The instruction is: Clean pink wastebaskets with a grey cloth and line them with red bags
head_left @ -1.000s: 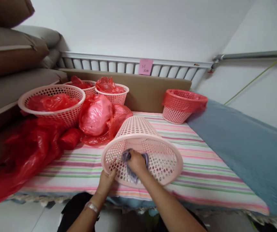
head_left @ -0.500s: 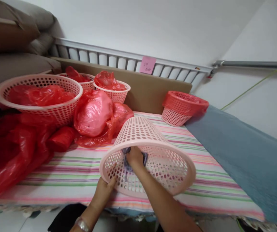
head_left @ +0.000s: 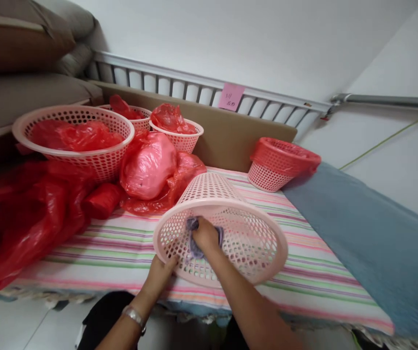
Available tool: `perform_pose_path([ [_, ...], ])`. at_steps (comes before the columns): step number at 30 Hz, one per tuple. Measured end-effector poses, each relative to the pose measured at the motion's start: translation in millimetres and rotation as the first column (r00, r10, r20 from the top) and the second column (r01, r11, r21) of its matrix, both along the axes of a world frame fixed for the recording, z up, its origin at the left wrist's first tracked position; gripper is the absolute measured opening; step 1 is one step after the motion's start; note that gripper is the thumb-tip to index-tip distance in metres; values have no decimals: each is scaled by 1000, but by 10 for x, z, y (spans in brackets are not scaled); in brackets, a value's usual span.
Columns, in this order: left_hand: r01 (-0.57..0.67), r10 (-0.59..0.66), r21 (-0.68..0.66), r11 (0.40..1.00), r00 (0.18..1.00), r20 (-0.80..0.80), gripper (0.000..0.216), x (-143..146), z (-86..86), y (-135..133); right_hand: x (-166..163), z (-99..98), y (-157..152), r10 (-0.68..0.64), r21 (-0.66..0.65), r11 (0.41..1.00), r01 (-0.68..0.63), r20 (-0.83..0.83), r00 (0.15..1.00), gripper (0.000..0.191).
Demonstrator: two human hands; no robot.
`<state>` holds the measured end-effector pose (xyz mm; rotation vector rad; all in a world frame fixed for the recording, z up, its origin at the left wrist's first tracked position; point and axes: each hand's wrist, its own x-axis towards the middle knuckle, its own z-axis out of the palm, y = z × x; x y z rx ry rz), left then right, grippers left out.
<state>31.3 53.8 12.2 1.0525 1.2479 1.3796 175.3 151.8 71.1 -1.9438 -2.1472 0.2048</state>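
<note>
A pale pink perforated plastic basket [head_left: 280, 233] lies on its side on the striped cloth, its wide mouth facing me. My left hand [head_left: 164, 268] grips the basket's rim at the lower left, the thumb showing on the inside and the other fingers hidden behind the wall. Inside the basket, my right hand [head_left: 206, 237] is closed on a bluish-purple cloth [head_left: 193, 224], pressed near the inner left wall. Parts of the cloth stick out on both sides of the fingers.
Pink baskets holding red plastic bags, among them a large basket [head_left: 102, 167], stand at the left. Red plastic bags [head_left: 150, 167] lie beside them. A red-lined basket [head_left: 267, 176] stands at the back right. Behind runs a radiator [head_left: 177, 90] with a pink note [head_left: 231, 96].
The whole view has shifted a little, moving the surroundings rightward. The right hand with the cloth stays inside the basket, and the left hand keeps its hold on the rim.
</note>
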Motion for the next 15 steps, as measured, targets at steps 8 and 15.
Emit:
perform_pose_path([
  [8,20,-16,50,999,998,-63,42,-43,30,44,55,-95,-1088,101,13,995,-100,-84,991,29],
  [15,42,-41,22,999,997,-68,49,-56,15,39,-97,-65,-313,-53,57,997,57,-72,996,34],
])
